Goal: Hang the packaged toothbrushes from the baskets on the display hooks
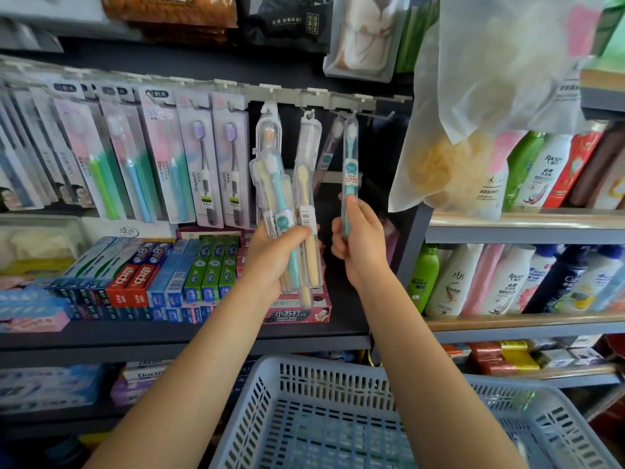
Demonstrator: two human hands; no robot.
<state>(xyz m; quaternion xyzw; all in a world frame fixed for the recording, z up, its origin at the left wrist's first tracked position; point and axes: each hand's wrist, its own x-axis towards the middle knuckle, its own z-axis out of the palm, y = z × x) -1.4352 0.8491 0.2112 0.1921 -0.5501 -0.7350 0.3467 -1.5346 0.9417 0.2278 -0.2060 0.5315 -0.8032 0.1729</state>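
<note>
My left hand [274,255] grips a bundle of clear-cased toothbrushes [275,194], teal and yellow ones, held upright in front of the hook rail. My right hand [358,242] pinches the lower end of a single teal toothbrush in a clear case [350,164]. Its top reaches up to a wire display hook [372,114] on the grey rail [304,98]; whether it hangs on the hook I cannot tell. Two cased brushes [269,130] [309,137] hang from hooks to the left. A light blue slotted basket [338,414] sits below my arms, its visible floor bare.
Carded toothbrush packs [203,164] fill the rail's left side. Toothpaste boxes [152,275] crowd the shelf under them. A translucent bag with a sponge [473,113] hangs at upper right, close to the hook. Shampoo bottles [507,282] stand on the right shelves.
</note>
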